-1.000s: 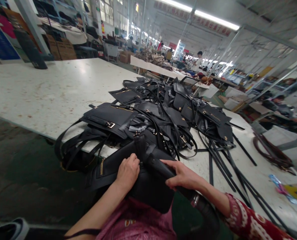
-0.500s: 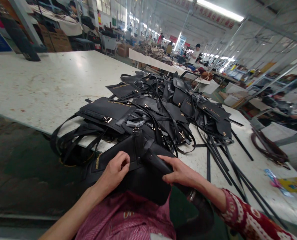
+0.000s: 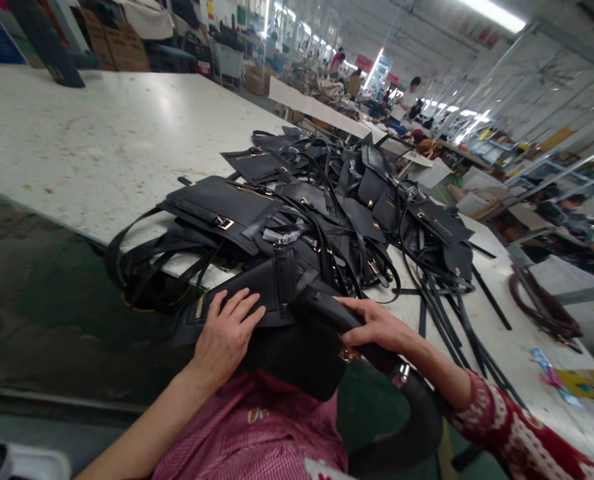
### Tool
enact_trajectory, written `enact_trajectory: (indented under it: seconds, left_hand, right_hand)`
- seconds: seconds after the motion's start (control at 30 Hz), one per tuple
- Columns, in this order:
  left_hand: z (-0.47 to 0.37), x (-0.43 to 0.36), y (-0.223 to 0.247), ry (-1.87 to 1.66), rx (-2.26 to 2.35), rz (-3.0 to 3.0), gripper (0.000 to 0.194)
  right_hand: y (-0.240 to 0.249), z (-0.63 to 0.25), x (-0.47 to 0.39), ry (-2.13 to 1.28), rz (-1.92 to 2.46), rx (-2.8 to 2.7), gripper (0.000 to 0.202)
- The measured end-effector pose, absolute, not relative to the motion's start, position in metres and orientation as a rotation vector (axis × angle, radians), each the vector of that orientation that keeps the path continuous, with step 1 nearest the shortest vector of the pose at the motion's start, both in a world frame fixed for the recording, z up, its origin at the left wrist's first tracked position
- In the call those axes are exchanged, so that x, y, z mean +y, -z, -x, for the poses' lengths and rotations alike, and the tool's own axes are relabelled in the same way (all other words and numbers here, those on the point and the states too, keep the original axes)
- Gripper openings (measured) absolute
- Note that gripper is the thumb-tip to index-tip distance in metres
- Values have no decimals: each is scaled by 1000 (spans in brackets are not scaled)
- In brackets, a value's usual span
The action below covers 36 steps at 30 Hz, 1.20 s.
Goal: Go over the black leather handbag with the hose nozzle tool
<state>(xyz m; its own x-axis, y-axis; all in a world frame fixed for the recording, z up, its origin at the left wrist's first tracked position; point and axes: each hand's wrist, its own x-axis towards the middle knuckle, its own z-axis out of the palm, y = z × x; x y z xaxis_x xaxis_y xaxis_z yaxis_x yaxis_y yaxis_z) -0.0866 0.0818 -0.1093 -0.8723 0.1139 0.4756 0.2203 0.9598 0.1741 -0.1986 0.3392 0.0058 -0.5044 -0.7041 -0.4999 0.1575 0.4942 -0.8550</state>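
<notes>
A black leather bag (image 3: 297,357) lies across my lap at the table's edge, with a gold zip (image 3: 200,304) at its left end and a strap running over its front. My left hand (image 3: 229,330) rests flat on the bag, fingers spread, just right of the zip. The fingers of my right hand (image 3: 374,325) are wrapped round a thick black hose (image 3: 329,310) with a blunt end, held over the bag's right part. A metal clamp (image 3: 401,375) joins it to a wider curved length below. A small gold fitting (image 3: 345,355) shows on the bag beneath my right hand.
Several black bags (image 3: 321,200) with straps and buckles are heaped on the white table (image 3: 101,147). Loose black straps (image 3: 481,363) trail to the right. A coiled brown strap (image 3: 541,303) and a yellow packet (image 3: 589,384) lie farther right. People work in the background.
My left hand has opened from curled fingers and now lies spread on the bag. My right hand and the hose have shifted slightly right, and the gold fitting has come into sight.
</notes>
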Motion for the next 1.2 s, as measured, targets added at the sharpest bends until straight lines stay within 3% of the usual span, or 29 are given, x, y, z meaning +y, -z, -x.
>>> enact_trajectory:
  seconds: [0.17, 0.4, 0.73, 1.03, 1.2]
  left_hand:
    - [83, 83, 112, 400, -2598, 230, 36]
    - [90, 98, 128, 527, -2527, 279, 33]
    - [93, 107, 130, 646, -2472, 275, 33]
    - [104, 140, 108, 556, -2697, 81, 24]
    - [112, 153, 107, 568, -2767, 99, 27]
  right_hand:
    - [-13, 205, 349, 1216, 429, 1762, 73]
    - [-21, 195, 335, 881, 524, 1875, 75]
    - [-5, 196, 310, 1224, 432, 1865, 72]
    - [-15, 162, 342, 1086, 291, 2023, 73]
    - [0, 148, 340, 1187, 226, 2073, 70]
